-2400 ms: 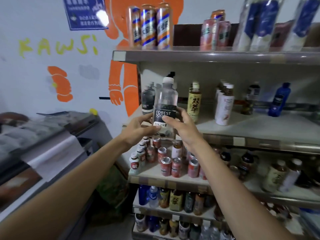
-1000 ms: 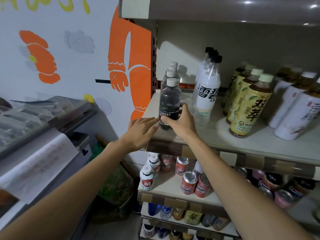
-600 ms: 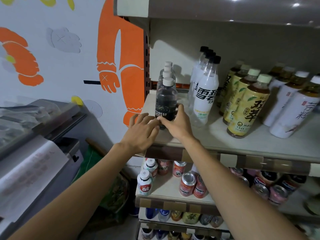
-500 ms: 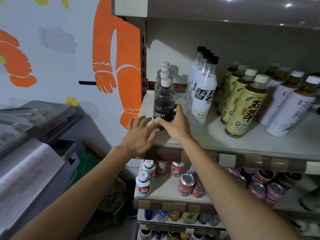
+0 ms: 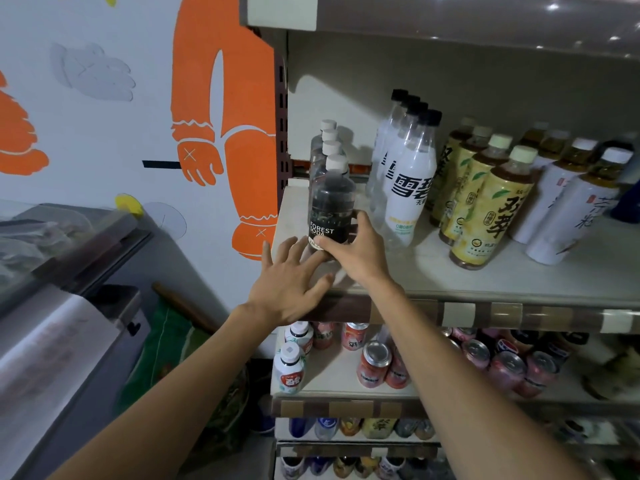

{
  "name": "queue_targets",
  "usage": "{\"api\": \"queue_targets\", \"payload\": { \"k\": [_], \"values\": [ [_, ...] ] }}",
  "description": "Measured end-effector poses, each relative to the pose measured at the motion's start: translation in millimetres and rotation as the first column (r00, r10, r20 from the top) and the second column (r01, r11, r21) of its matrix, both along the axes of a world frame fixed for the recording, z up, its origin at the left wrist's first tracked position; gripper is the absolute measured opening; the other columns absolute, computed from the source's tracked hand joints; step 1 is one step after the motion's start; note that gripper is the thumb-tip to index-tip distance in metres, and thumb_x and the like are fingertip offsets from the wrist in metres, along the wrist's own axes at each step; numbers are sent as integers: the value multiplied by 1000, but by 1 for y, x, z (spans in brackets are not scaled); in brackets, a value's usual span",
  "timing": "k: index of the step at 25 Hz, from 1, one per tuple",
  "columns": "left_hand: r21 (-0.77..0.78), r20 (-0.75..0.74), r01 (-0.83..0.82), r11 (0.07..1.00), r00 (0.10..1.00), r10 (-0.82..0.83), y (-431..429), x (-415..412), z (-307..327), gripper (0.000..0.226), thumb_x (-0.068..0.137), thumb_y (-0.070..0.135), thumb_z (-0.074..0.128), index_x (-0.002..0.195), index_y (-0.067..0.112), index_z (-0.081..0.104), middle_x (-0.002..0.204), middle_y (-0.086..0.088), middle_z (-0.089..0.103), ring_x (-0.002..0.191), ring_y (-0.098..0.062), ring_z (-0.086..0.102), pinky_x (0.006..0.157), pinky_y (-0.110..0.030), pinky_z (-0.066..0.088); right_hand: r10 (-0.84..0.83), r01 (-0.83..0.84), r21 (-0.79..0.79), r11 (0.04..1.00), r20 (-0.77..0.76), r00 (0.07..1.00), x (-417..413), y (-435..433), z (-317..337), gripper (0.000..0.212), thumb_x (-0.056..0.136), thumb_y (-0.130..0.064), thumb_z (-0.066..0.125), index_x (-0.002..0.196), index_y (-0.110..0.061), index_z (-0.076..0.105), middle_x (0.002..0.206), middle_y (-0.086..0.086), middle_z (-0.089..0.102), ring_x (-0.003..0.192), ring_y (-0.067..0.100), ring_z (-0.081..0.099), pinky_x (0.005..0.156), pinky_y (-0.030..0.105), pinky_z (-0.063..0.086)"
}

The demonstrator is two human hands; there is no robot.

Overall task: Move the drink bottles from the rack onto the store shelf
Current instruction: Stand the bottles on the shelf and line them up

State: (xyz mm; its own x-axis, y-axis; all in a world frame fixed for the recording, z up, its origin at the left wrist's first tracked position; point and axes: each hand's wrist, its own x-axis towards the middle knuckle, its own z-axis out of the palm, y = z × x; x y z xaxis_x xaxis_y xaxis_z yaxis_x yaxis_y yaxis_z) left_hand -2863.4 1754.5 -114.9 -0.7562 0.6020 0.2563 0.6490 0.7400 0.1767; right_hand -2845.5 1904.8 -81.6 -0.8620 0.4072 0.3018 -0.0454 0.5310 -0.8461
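forest soda bottle upright at the shelf's left front corner, right hand round its foot

from my feed, the forest soda bottle (image 5: 332, 209) stood upright on the shelf (image 5: 485, 282), near its left end and close to the front edge. it had a white cap, a dark label and clear plastic. the right hand (image 5: 353, 252) gripped it low down, thumb across the bottom of the label and the other fingers wrapped round its right side. the left hand (image 5: 287, 282) lay wide, holding nothing, its fingers (image 5: 290, 252) spread over the shelf's front lip with the tips at the bottle's foot. i could not tell whether they touched the bottle.

right behind it ran a file of matching bottles (image 5: 327, 140) toward the back panel. just to the right stood a file of white bottles (image 5: 410, 188) with black caps and large black lettering. beyond those came tea bottles (image 5: 491, 209) with yellow labels and pale caps, then white-sleeved bottles (image 5: 568, 216) further right.

below, the lower shelf (image 5: 332, 379) carried pink and red cans (image 5: 375, 365) and, at its left front, a small white bottle (image 5: 289, 368). more drinks showed on the levels under that, too dim for me to read.

left of the unit, the wall (image 5: 104, 150) bore a painted orange figure (image 5: 225, 98). under it stood a grey freezer cabinet (image 5: 86, 341) with a sloping glass lid.
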Motion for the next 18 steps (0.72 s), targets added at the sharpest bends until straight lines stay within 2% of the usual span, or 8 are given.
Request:
{"api": "queue_targets", "payload": {
  "k": [3, 6, 8, 11, 14, 18],
  "values": [
    [-19, -5, 9, 1000, 1000, -9, -1, 2, -1, 62, 82, 65, 5, 138, 46, 23, 160, -3, 13, 147, -25, 4, 116, -58, -7, 3, -2, -55, 998, 21, 1000, 2, -1, -5, 60, 71, -39, 84, 120, -26, 52, 105, -13, 65, 95, 5, 63, 77, 15, 47],
    [-74, -32, 13, 997, 999, -16, -1, 0, 1, 72, 79, 67, 2, 145, 46, 18, 161, -3, 9, 148, -26, 2, 117, -54, -9, 39, -33, -82, 996, 63, 997, -2, 3, -5, 60, 73, -36, 83, 123, -23, 53, 113, -7, 67, 104, 12, 63, 90, 29, 51],
    [-74, -38, 29, 997, 999, -32, -2, -2, 0, 72, 78, 66, 2, 146, 48, 20, 161, -3, 11, 147, -27, 5, 118, -51, -8, 90, -74, -142, 987, 108, 990, 0, 9, -3, 56, 77, -29, 81, 124, -20, 53, 121, -2, 66, 109, 15, 62, 98, 35, 49],
    [-3, 1, 60, 998, 998, -60, -4, -5, 2, 72, 76, 65, 9, 143, 50, 28, 160, -1, 19, 146, -26, 11, 119, -45, -3, 212, -170, -253, 952, 147, 966, 13, 14, 5, 56, 84, -22, 75, 134, -18, 49, 134, -3, 56, 116, 10, 55, 106, 31, 41],
    [74, 80, 38, 997, 996, -44, -8, 3, 13, 75, 75, 64, 14, 145, 46, 29, 159, -5, 20, 147, -24, 13, 117, -42, 1, 193, -167, -163, 972, 160, 968, 33, 18, 14, 49, 88, -26, 71, 133, -21, 51, 138, 0, 53, 122, 13, 51, 99, 24, 36],
    [-12, 109, 15, 1000, 994, -14, -20, 22, 34, 61, 91, 52, 31, 150, 43, 18, 162, -1, -5, 148, -27, 5, 117, -47, 5, 221, -228, 30, 973, 151, 963, 58, 26, 40, 44, 91, -27, 67, 133, -22, 54, 138, -4, 54, 118, 10, 49, 97, 27, 38]
  ]
}}
